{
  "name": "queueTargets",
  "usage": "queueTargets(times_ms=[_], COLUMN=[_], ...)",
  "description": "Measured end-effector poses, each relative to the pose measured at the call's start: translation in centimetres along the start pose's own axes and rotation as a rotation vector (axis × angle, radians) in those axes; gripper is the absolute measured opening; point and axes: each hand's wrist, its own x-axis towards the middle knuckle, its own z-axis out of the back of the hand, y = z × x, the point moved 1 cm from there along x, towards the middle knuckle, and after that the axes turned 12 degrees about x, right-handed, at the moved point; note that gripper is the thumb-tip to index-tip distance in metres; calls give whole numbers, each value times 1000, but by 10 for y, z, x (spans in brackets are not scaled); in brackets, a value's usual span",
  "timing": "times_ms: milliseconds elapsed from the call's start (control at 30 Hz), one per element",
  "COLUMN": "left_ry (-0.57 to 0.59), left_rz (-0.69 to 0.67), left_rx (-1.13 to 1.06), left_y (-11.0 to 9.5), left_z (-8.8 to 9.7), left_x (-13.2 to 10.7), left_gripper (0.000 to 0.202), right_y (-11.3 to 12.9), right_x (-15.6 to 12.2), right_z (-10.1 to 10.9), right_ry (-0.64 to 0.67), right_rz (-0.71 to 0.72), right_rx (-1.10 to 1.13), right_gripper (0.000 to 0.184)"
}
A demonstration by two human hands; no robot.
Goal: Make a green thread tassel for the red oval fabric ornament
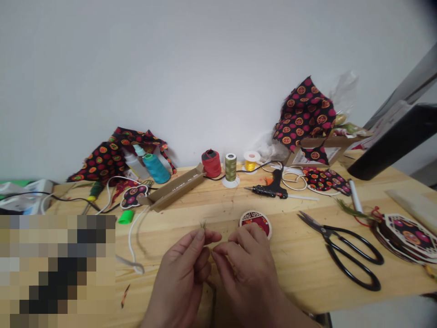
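Near the front of the table, my left hand [184,266] is closed in a pinch. A small tuft of green thread [203,224] pokes up past its thumb and fingertip. Close beside it, my right hand [247,264] has thumb and forefinger pressed together; whatever they hold is too small to make out. Below the hands a dark green strand [213,300] hangs down, its upper end hidden. Just behind my right hand lies a round ornament [265,222] with a pale openwork rim and red patterned cloth, partly covered by the fingers.
Black-handled scissors [327,234] lie to the right, with stacked ornaments [409,232] beyond. Behind are a glue gun [273,187], a green thread spool [231,167], a red spool [211,164] and an open cardboard box [177,189]. A white cord [131,232] runs along the left.
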Motion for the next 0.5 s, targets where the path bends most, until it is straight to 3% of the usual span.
queueTargets(times_ms=[167, 300, 500], left_ry=[-20, -24, 21], left_rz=[-36, -77, -101], left_rx=[13, 63, 205], left_y=[-1, 1, 3], left_z=[0, 2, 1], left_x=[0, -1, -6], left_gripper=[16, 16, 22], right_y=[0, -5, -17], right_x=[6, 24, 45], right_z=[8, 18, 17], right_ry=[5, 10, 338], right_rz=[-32, -184, -621], right_rx=[84, 219, 687], right_gripper=[8, 13, 19])
